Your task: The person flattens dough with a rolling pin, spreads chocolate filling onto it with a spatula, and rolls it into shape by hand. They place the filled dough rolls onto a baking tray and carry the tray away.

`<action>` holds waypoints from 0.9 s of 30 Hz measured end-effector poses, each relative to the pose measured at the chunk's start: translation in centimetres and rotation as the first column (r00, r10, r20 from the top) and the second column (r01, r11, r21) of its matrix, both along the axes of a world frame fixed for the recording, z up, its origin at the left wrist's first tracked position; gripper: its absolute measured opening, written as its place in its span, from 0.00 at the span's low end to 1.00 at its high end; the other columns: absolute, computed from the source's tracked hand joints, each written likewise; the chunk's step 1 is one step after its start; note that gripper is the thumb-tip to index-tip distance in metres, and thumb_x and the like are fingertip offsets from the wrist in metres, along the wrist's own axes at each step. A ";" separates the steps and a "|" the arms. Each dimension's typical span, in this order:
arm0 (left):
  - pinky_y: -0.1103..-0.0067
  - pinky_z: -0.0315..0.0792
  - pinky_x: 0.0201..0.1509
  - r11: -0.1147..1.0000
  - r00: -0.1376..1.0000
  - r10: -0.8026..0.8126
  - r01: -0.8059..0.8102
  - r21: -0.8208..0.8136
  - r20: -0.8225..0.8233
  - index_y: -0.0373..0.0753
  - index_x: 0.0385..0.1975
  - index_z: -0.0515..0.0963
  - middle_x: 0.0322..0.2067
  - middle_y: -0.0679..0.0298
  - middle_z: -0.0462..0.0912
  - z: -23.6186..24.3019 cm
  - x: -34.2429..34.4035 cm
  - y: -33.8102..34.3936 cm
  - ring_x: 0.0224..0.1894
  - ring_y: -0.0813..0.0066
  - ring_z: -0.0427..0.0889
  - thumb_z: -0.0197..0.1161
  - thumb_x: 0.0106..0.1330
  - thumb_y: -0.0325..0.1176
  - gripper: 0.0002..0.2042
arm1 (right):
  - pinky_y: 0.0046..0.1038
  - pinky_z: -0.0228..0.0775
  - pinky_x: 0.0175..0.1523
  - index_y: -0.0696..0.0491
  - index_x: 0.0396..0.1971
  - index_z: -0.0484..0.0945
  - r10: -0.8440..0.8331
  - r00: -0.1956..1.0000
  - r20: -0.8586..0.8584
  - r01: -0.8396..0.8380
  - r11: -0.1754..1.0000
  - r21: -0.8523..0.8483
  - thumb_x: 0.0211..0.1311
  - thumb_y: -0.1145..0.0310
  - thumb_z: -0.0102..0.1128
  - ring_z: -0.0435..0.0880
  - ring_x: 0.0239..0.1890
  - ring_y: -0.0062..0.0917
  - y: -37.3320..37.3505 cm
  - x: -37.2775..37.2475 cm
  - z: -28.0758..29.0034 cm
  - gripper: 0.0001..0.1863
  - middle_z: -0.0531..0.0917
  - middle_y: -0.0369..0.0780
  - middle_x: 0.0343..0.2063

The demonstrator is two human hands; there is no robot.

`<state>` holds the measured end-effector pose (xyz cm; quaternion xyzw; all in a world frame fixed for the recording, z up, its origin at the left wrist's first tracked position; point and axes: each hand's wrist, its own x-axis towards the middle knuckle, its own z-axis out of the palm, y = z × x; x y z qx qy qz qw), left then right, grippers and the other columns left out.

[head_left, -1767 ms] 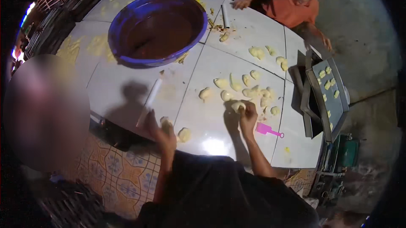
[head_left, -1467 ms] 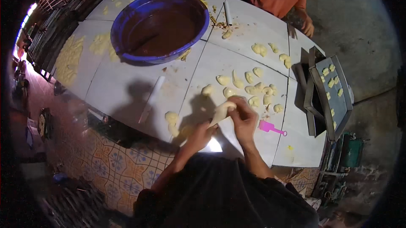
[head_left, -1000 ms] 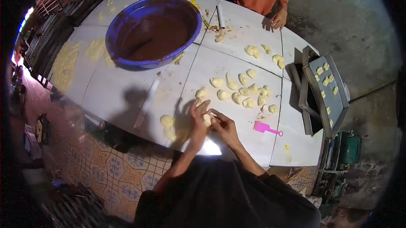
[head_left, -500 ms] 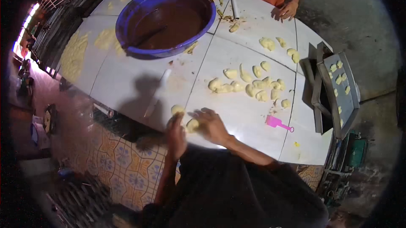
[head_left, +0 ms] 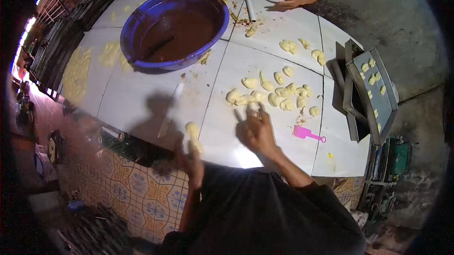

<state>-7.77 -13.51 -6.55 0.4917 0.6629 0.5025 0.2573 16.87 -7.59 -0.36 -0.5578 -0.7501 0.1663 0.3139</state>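
Because the dough cluster [head_left: 286, 104] is crowded, sticking is judged the chief risk

Just beyond the right hand [head_left: 259, 129], the cluster is laid out on the surface [head_left: 288, 160]; that hand's fingers are loosely spread, and nothing is seen gripped. The left hand [head_left: 190, 158] is held open, with dough lumps [head_left: 192, 129] just beside its fingers; contact cannot be told. If one piece were pulled carelessly, touching neighbours could be dragged along or squashed. The lumps could be nudged over the near edge by a turn of the left wrist.

Obstacles noted: a pink scoop [head_left: 306, 133], right of the right hand, could be brushed by a sideways sweep. Beyond the left hand, a pale rod [head_left: 177, 93] and, farther off, a blue basin [head_left: 156, 65] are found. Metal trays [head_left: 385, 106] are stacked well right of both hands.
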 end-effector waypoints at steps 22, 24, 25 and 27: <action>0.53 0.51 0.74 0.966 0.776 -0.183 0.256 0.035 -0.604 0.34 0.72 0.58 0.71 0.41 0.56 0.7 -2.2 1.9 0.72 0.39 0.56 0.56 0.73 0.42 0.31 | 0.47 0.59 0.71 0.54 0.59 0.76 0.026 0.975 -0.220 -0.011 0.998 0.069 0.61 0.68 0.62 0.65 0.68 0.51 2.7 -7.9 -2.8 0.25 0.75 0.53 0.60; 0.53 0.57 0.71 0.987 0.783 -0.143 0.159 -0.026 -0.606 0.32 0.67 0.63 0.68 0.41 0.61 -0.2 -1.9 1.3 0.69 0.40 0.62 0.53 0.75 0.40 0.26 | 0.43 0.61 0.71 0.59 0.59 0.75 -0.070 0.932 -0.355 0.049 0.996 -0.069 0.62 0.71 0.60 0.68 0.67 0.49 -1.0 -6.3 -1.9 0.24 0.74 0.55 0.60; 0.53 0.59 0.70 0.981 0.842 -0.174 0.193 -0.016 -0.510 0.31 0.66 0.64 0.67 0.41 0.63 1.7 -0.8 1.4 0.68 0.41 0.63 0.53 0.75 0.39 0.24 | 0.43 0.60 0.71 0.63 0.58 0.74 -0.126 0.915 -0.384 0.072 0.986 -0.152 0.63 0.71 0.58 0.67 0.67 0.51 -3.0 -4.6 -1.3 0.24 0.72 0.58 0.61; 0.53 0.59 0.69 0.914 0.809 -0.333 0.403 0.046 -0.485 0.30 0.63 0.67 0.65 0.41 0.65 1.2 0.3 2.0 0.67 0.41 0.65 0.53 0.75 0.37 0.23 | 0.44 0.59 0.72 0.63 0.58 0.73 -0.290 0.915 -0.280 0.258 0.955 -0.146 0.61 0.71 0.58 0.68 0.67 0.52 -7.1 -0.4 -2.7 0.25 0.74 0.59 0.59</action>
